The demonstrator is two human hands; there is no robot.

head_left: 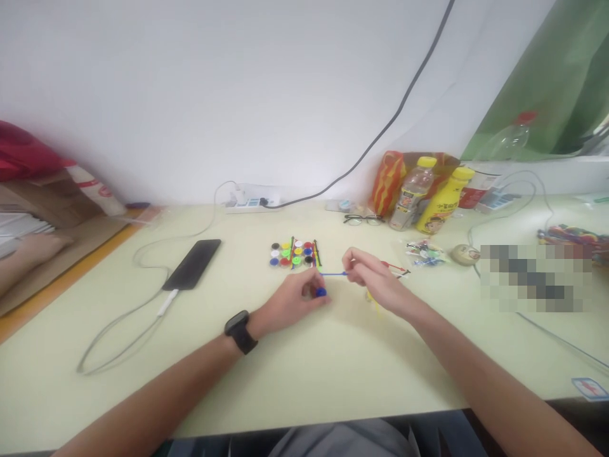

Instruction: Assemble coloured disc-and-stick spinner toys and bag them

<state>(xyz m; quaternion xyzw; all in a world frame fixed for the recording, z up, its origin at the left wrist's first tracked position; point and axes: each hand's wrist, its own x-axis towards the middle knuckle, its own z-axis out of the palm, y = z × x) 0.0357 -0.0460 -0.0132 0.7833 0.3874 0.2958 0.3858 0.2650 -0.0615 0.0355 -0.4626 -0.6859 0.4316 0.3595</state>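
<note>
Low over the table, my left hand (288, 301) is closed in a pinch on a small blue disc (321, 292). A thin blue stick (334, 274) spans the gap between my hands. Its right end is between the fingertips of my right hand (371, 279), which are pressed together; its left end meets my left fingers, and whether they grip it is unclear. Behind my left hand lie rows of coloured discs (298, 251) with thin coloured sticks (318, 252) beside them. A red stick (394, 265) and a yellow piece (370, 296) lie partly hidden by my right hand.
A black phone (192, 264) on a white cable lies left. Glasses (364, 219), a clear bottle (413, 193), a yellow bottle (445, 200) and a power strip (252, 200) stand or lie behind. Right are a small plastic bag (425, 252) and a round object (465, 254). Another person's hand (40, 244) rests far left.
</note>
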